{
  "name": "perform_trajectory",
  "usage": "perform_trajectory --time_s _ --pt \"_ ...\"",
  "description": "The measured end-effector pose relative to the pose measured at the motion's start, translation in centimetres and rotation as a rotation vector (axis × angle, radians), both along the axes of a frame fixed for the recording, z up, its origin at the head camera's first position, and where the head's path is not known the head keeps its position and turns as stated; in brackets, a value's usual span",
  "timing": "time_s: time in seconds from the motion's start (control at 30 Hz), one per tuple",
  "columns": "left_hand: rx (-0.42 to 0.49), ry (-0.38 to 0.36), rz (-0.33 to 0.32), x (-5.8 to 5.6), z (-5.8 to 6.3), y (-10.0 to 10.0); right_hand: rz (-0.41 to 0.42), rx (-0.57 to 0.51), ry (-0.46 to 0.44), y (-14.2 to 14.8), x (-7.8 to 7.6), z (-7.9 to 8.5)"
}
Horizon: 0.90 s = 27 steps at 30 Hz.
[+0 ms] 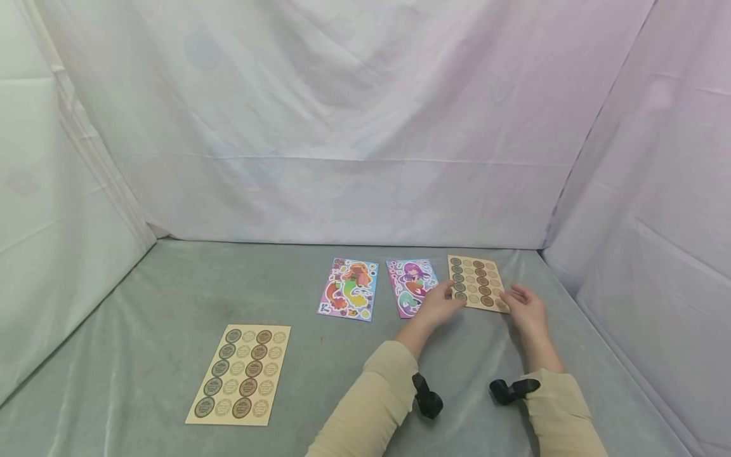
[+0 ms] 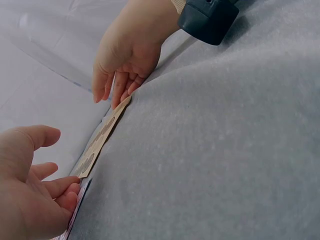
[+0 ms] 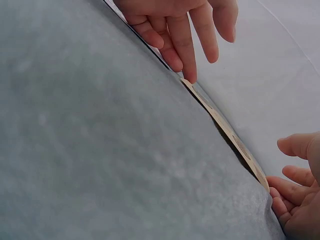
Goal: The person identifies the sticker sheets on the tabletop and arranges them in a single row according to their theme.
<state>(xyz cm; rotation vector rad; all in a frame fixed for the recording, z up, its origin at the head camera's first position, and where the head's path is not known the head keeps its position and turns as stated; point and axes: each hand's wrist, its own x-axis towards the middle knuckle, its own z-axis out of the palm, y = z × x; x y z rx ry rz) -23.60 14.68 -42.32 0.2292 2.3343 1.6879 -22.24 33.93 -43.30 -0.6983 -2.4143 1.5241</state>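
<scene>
A tan sheet of round brown stickers [image 1: 478, 280] lies flat at the right back of the grey cloth. At its left edge is my left hand [image 1: 438, 307], which also overlaps a purple-haired mermaid sticker sheet [image 1: 412, 287]. On the opposite edge, near the lower corner, my right hand [image 1: 526, 312] has its fingertips at the tan sheet. Both wrist views show the thumbs lifted away and the other fingers loosely bent, with fingertips touching the ends of the sheet [image 2: 104, 135]. Seen edge-on, the sheet [image 3: 225, 132] bows slightly off the cloth.
Left of the purple-haired sheet lies another mermaid sticker sheet [image 1: 349, 289]. A second tan sheet of round stickers [image 1: 240, 374] lies at the front left. White fabric walls [image 1: 354, 203] enclose the grey cloth [image 1: 143, 304] at the back and sides. Black devices [image 1: 427, 397] are strapped to both wrists.
</scene>
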Motion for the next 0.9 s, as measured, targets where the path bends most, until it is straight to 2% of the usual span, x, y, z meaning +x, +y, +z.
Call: perform_trajectory --time_s 0.23,0.5,0.77,0.9 --pt "0.077 0.014 0.080 -0.17 -0.22 0.34 -0.033 -0.025 0.003 -0.16 -0.07 0.06" --pt "0.171 0.027 0.162 0.00 -0.24 0.68 -0.029 -0.032 0.020 -0.25 0.24 0.32" --pt "0.214 0.074 0.221 0.15 -0.51 0.86 -0.049 -0.003 0.006 -0.60 0.49 0.83" --pt "0.242 0.069 0.256 0.22 -0.62 0.91 -0.043 0.011 0.002 -0.81 0.64 1.01"
